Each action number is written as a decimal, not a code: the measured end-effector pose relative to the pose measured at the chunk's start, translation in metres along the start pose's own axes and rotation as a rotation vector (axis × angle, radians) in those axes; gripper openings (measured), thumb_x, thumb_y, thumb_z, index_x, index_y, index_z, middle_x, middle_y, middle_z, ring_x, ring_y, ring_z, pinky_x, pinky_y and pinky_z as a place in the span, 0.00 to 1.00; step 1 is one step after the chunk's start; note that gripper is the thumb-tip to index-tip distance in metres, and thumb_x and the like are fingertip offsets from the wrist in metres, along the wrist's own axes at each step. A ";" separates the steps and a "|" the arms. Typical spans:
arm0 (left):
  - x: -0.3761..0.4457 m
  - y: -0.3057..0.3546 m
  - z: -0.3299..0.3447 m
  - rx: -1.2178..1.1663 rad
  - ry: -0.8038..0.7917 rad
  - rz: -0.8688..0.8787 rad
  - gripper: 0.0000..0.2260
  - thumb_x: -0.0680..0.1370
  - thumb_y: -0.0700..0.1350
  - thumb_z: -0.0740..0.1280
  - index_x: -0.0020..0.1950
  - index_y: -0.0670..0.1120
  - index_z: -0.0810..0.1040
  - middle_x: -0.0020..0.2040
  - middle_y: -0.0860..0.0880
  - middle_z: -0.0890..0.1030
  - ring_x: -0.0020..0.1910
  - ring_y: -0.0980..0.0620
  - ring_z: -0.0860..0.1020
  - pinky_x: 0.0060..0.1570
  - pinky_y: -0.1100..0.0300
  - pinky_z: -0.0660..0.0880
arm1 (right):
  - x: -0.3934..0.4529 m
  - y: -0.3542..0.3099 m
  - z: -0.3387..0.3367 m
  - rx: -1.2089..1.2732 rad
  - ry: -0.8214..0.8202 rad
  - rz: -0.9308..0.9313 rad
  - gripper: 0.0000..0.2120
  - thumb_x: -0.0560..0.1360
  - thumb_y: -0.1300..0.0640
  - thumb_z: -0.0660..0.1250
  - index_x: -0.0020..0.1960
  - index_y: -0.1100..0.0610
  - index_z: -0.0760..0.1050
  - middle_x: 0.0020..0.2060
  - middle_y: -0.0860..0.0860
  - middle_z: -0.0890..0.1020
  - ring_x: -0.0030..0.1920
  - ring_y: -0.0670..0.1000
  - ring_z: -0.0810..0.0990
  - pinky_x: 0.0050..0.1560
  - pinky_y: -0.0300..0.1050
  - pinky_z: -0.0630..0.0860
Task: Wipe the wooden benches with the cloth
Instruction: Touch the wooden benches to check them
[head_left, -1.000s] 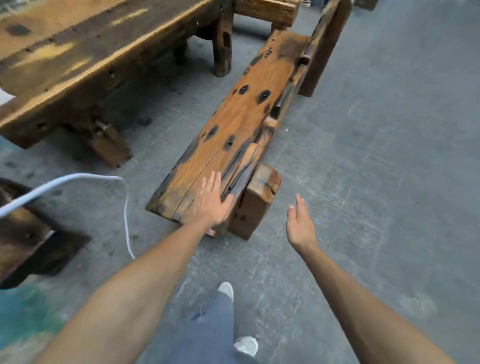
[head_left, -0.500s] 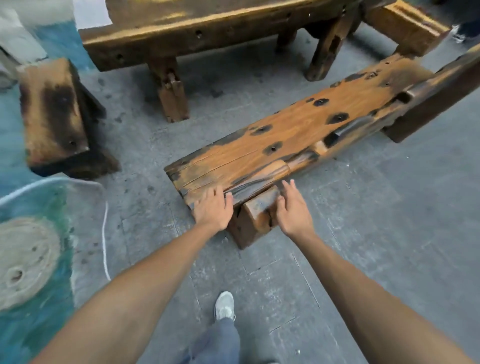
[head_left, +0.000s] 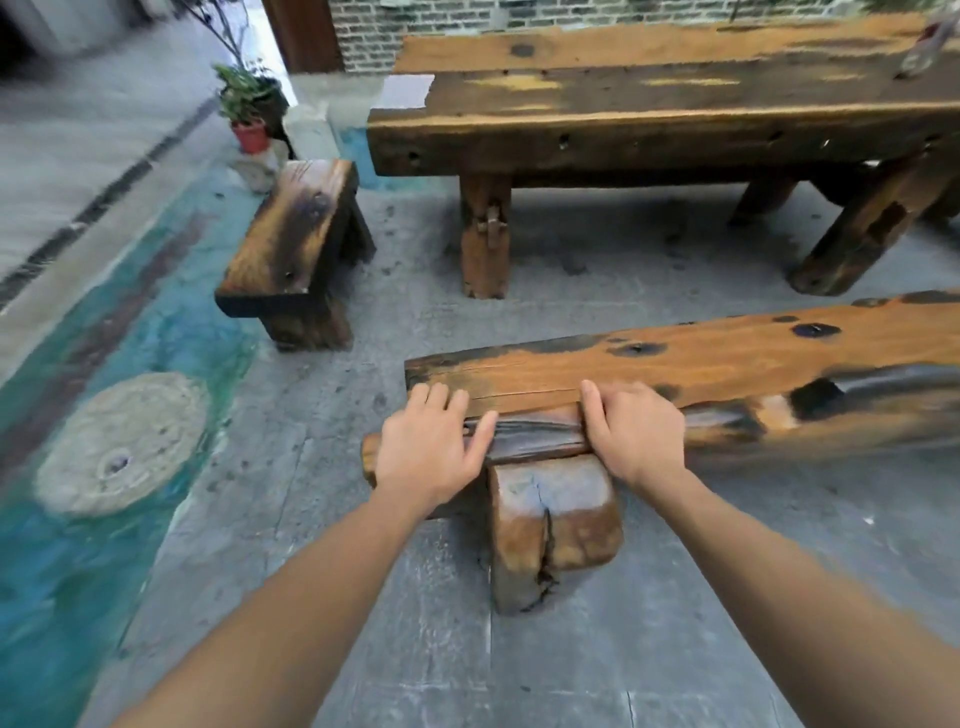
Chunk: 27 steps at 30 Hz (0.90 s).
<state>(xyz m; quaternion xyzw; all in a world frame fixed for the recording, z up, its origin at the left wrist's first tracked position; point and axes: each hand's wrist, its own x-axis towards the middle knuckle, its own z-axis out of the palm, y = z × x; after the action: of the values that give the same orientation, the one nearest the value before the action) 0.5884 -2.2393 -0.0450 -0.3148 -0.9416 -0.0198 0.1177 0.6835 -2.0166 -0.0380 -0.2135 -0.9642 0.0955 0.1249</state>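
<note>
Left grip (head_left: 431, 452), right grip (head_left: 636, 436): bare hands, slender fingers; forearms (head_left: 311, 597) bare down to frame edge.

I am finding open grey floor (head_left: 415, 649) lying on the near side of the long bench (head_left: 727, 358), leaving both arms a free approach. The bench's stout leg block (head_left: 553, 525) is standing between the left hand (head_left: 426, 457) and the right hand (head_left: 634, 436), blocking any low sideways pass between them. Beyond the bench, a strip of floor is running open up to the table leg (head_left: 485, 234). The small stool (head_left: 291, 234) is closing off the far left.
</note>
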 end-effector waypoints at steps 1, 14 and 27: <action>0.000 0.001 0.000 0.004 0.041 -0.006 0.25 0.81 0.63 0.47 0.53 0.48 0.75 0.51 0.48 0.77 0.55 0.45 0.74 0.33 0.54 0.71 | -0.002 0.002 0.003 0.043 0.057 -0.009 0.27 0.82 0.42 0.45 0.36 0.52 0.74 0.36 0.52 0.82 0.44 0.59 0.82 0.35 0.46 0.70; -0.013 0.006 0.008 -0.070 0.308 -0.275 0.22 0.76 0.60 0.55 0.62 0.47 0.72 0.61 0.46 0.75 0.61 0.44 0.72 0.44 0.50 0.75 | -0.005 0.006 0.022 0.183 0.415 -0.040 0.27 0.78 0.52 0.52 0.77 0.50 0.68 0.73 0.52 0.75 0.75 0.55 0.67 0.76 0.61 0.59; 0.002 -0.004 0.010 -0.032 0.329 -0.104 0.24 0.77 0.64 0.53 0.57 0.46 0.73 0.53 0.46 0.77 0.62 0.44 0.72 0.30 0.55 0.64 | 0.011 -0.003 0.023 0.095 0.319 0.026 0.35 0.70 0.52 0.51 0.78 0.44 0.63 0.74 0.48 0.71 0.76 0.53 0.64 0.76 0.72 0.49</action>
<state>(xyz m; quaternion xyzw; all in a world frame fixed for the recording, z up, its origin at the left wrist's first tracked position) 0.5829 -2.2401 -0.0538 -0.2600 -0.9242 -0.0921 0.2642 0.6656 -2.0175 -0.0572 -0.2323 -0.9238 0.1073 0.2849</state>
